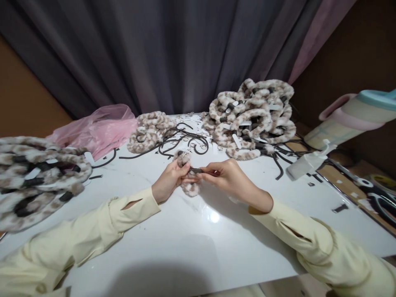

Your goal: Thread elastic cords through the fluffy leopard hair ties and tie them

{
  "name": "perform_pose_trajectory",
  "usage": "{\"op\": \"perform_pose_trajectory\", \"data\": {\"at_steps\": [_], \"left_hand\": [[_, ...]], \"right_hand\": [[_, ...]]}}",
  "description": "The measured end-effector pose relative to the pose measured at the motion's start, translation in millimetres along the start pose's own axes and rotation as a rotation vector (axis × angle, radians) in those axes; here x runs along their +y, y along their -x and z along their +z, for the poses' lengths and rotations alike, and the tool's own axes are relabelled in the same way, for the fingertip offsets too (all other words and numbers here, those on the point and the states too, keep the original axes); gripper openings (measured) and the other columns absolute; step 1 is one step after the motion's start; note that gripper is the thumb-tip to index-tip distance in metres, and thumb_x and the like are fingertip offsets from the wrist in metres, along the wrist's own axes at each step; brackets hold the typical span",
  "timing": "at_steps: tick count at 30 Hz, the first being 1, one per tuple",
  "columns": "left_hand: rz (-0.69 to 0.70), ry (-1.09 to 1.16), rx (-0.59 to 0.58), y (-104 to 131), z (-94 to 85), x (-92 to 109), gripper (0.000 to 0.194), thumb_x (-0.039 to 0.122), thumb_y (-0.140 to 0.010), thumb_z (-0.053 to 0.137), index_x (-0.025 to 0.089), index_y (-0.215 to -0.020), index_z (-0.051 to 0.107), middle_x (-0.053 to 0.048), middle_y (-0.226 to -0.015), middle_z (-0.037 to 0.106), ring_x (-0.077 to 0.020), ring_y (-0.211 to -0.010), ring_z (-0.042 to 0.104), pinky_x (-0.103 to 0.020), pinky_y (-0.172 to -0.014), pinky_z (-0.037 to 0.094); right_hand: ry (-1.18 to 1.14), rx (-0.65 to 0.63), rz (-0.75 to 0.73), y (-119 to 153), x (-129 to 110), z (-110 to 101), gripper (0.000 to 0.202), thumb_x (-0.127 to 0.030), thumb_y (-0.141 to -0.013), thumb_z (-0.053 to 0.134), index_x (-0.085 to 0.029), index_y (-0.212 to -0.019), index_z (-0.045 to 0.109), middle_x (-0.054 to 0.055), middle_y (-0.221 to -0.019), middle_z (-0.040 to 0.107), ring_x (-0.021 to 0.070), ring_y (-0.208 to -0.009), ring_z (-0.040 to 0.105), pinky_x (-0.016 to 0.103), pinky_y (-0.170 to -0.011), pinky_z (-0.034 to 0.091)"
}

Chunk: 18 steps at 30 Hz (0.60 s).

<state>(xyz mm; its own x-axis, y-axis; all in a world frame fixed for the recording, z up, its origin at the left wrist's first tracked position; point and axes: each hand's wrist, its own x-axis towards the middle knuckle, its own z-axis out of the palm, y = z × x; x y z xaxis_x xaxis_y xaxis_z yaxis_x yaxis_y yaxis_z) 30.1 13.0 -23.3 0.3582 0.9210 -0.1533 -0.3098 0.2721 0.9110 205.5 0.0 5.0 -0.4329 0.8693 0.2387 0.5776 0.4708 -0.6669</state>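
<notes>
Fingers (pixel 214 166) well inside table edge (pixel 253 283)

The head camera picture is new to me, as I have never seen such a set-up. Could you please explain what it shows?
There is no robot here. A person wears the camera on the head, so we look forward and down at their own two bare hands, in pale yellow sleeves. The left hand holds a spotted fluffy piece. The right hand pinches a dark strand beside it.

On the white table lie a left pile and a larger right pile of similar fluffy loops, with a smaller pile between them. Near the smaller pile are a pink plastic bag and dark cords. A small bottle lies tilted at right.
</notes>
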Motion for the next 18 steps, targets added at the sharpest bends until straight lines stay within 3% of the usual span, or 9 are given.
{"op": "perform_pose_trajectory", "data": {"at_steps": [9,18], "left_hand": [[-0.019,0.061,0.027,-5,-3.7,3,0.010,0.012,-0.079,0.059,0.016,-0.085,0.051,-0.001,-0.077,0.062,-0.0156,-0.068,0.068,-0.026,-0.066,0.058],[-0.060,0.125,0.047,-7,-5.5,5,0.007,0.008,-0.079,0.058,0.013,-0.083,0.056,-0.002,-0.078,0.063,-0.0153,-0.067,0.069,-0.026,-0.069,0.058]], "right_hand": [[0.071,0.002,0.015,-6,-2,1,0.018,-0.017,-0.079,0.056,-0.011,-0.064,0.065,-0.002,-0.051,0.054,0.0067,-0.047,0.038,0.021,-0.048,0.027],[-0.090,-0.056,0.210,-4,-11,-17,0.021,-0.026,-0.077,0.060,-0.012,-0.062,0.066,-0.002,-0.044,0.053,0.0069,-0.040,0.041,0.020,-0.042,0.030]]}}
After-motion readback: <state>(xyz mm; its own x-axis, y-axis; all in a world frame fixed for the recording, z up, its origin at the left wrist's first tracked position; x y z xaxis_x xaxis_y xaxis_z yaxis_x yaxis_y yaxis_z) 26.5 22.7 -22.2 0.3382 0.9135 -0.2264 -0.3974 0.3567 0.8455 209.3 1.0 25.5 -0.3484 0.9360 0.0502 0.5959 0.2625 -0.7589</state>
